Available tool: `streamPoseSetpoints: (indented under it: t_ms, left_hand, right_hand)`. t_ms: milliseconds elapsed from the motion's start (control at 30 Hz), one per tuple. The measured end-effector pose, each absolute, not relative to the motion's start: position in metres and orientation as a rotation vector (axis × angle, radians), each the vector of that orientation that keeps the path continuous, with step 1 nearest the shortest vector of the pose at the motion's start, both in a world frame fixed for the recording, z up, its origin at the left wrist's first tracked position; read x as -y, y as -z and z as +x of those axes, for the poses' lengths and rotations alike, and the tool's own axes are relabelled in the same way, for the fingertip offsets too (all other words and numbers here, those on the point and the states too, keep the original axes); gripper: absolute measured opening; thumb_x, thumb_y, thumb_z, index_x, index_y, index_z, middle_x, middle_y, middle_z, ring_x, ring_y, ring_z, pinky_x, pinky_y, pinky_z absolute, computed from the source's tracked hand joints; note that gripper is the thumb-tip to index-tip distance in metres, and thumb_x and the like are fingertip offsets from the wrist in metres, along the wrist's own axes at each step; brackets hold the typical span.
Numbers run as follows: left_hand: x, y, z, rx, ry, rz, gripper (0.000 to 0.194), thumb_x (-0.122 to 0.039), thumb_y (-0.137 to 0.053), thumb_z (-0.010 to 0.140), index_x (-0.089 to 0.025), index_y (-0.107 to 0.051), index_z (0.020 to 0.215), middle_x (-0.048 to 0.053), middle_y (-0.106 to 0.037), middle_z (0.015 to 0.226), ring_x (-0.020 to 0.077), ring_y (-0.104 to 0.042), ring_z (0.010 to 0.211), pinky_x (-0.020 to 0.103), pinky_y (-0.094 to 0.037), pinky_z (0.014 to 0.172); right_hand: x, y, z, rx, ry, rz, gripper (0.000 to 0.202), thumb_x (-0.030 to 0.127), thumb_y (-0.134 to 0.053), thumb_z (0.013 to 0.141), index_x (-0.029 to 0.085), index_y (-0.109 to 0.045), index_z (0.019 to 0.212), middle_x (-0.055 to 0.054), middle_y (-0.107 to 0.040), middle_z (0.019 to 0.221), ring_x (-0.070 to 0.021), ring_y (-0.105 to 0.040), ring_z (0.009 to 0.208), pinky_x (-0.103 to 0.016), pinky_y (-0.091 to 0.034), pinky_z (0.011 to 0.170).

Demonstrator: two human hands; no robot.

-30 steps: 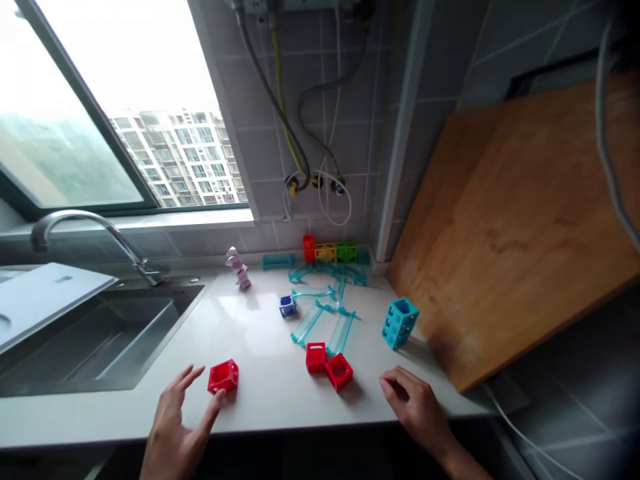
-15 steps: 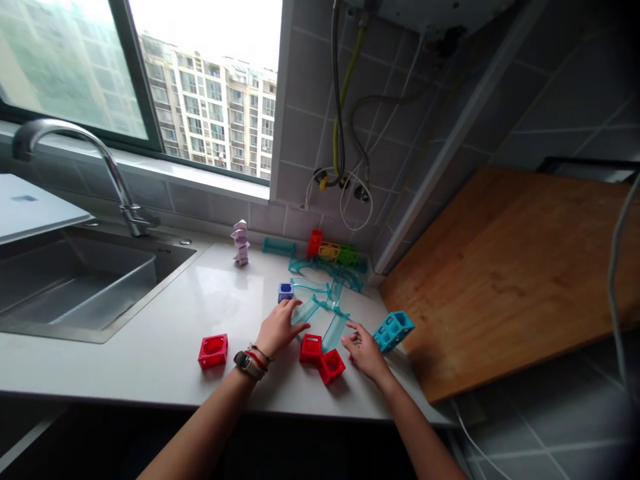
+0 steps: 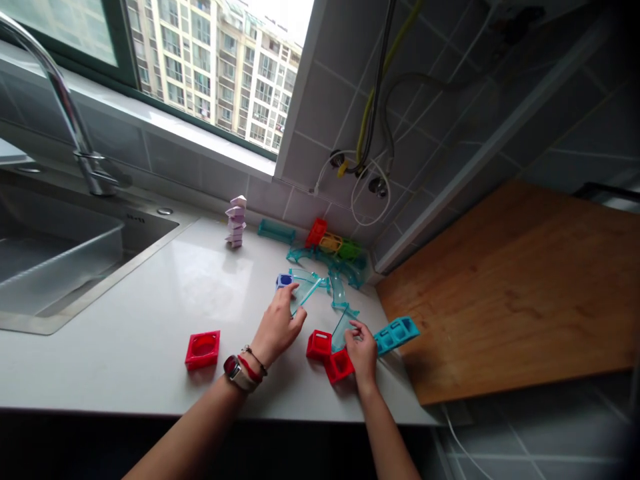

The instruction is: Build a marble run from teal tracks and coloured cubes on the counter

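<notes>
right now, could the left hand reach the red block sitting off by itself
Probably yes: the lone red block sits on the counter with nothing visible between it and the left hand, though that hand is at a blue track piece.

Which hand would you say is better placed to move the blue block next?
Likely the left hand: its fingertips are close to the blue block; the right hand is near two red blocks.

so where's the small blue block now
In the head view, slightly left of centre, the small blue block sits just beyond the left hand, at the left end of a clear teal track.
</notes>
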State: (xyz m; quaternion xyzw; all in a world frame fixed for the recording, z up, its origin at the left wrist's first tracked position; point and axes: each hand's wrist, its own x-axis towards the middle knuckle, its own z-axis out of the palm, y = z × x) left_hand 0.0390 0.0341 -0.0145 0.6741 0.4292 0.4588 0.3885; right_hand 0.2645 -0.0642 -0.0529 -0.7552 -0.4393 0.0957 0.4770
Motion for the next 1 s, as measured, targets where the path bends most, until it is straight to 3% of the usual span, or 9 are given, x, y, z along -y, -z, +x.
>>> streamPoseSetpoints:
  t_ms: [167, 300, 467, 567, 667, 833, 1000]
  left_hand:
    - [-0.019, -0.005, 0.049, -0.876, -1.22, 1.364, 0.044, -0.039, -0.05, 0.1, -0.024, -0.045, 0.141, 0.008, -0.057, 0.12, 0.016, -0.072, 0.08, 0.034, -0.063, 0.069]
    - [0.004, -0.021, 0.068, -0.476, -1.077, 0.751, 0.051, -0.041, -0.071, 0.091, -0.025, -0.049, 0.134, 0.008, -0.057, 0.121, 0.0211, -0.075, 0.093, 0.035, -0.063, 0.075]
    - [0.023, -0.017, 0.089, -0.431, -0.882, 0.389, 0.048, -0.031, -0.069, 0.092, -0.023, -0.048, 0.134, 0.013, -0.064, 0.124, 0.0249, -0.075, 0.105, 0.028, -0.058, 0.072]
    - [0.026, -0.01, 0.094, -0.463, -0.879, 0.39, 0.048, -0.029, -0.071, 0.091, -0.022, -0.05, 0.133, 0.015, -0.067, 0.123, 0.0259, -0.073, 0.11, 0.023, -0.054, 0.067]
    - [0.026, -0.006, 0.096, -0.458, -0.892, 0.406, 0.047, -0.03, -0.073, 0.09, -0.022, -0.051, 0.131, 0.014, -0.07, 0.119, 0.0267, -0.072, 0.114, 0.023, -0.053, 0.068]
    - [0.025, -0.003, 0.095, -0.433, -0.9, 0.428, 0.047, -0.033, -0.073, 0.092, -0.022, -0.052, 0.132, 0.013, -0.072, 0.115, 0.0271, -0.072, 0.115, 0.026, -0.056, 0.073]
    - [0.021, -0.003, 0.093, -0.406, -0.971, 0.366, 0.046, -0.029, -0.076, 0.088, -0.021, -0.055, 0.129, 0.013, -0.07, 0.119, 0.0279, -0.076, 0.106, 0.033, -0.061, 0.081]
  right_hand:
    - [0.064, 0.053, 0.258, 1.05, -0.073, -1.829, 0.05, 0.043, -0.055, 0.091, 0.009, -0.069, 0.125, -0.014, -0.07, 0.095, -0.024, -0.067, 0.076, -0.034, -0.056, 0.068]
    - [0.064, 0.055, 0.252, 1.076, -0.03, -1.781, 0.049, 0.045, -0.053, 0.095, 0.012, -0.068, 0.128, -0.019, -0.071, 0.113, -0.0247, -0.069, 0.08, -0.037, -0.058, 0.072]
    - [0.068, 0.051, 0.25, 1.058, 0.013, -1.719, 0.045, 0.045, -0.053, 0.097, 0.016, -0.067, 0.129, -0.02, -0.069, 0.124, -0.0302, -0.067, 0.106, -0.045, -0.054, 0.092]
    - [0.072, 0.047, 0.251, 1.005, 0.011, -1.684, 0.044, 0.044, -0.053, 0.099, 0.017, -0.066, 0.131, -0.019, -0.069, 0.124, -0.0289, -0.066, 0.108, -0.045, -0.052, 0.095]
    - [0.075, 0.045, 0.254, 0.947, -0.05, -1.636, 0.043, 0.046, -0.054, 0.1, 0.018, -0.066, 0.131, -0.016, -0.07, 0.121, -0.0248, -0.067, 0.102, -0.04, -0.055, 0.089]
    - [0.076, 0.047, 0.256, 0.901, -0.286, -1.539, 0.049, 0.053, -0.057, 0.099, 0.018, -0.064, 0.133, -0.011, -0.073, 0.105, -0.0146, -0.064, 0.065, -0.028, -0.054, 0.06]
    - [0.078, 0.048, 0.257, 0.879, -0.427, -1.459, 0.046, 0.051, -0.071, 0.091, 0.016, -0.073, 0.121, -0.012, -0.076, 0.104, -0.0161, -0.066, 0.073, -0.028, -0.054, 0.064]
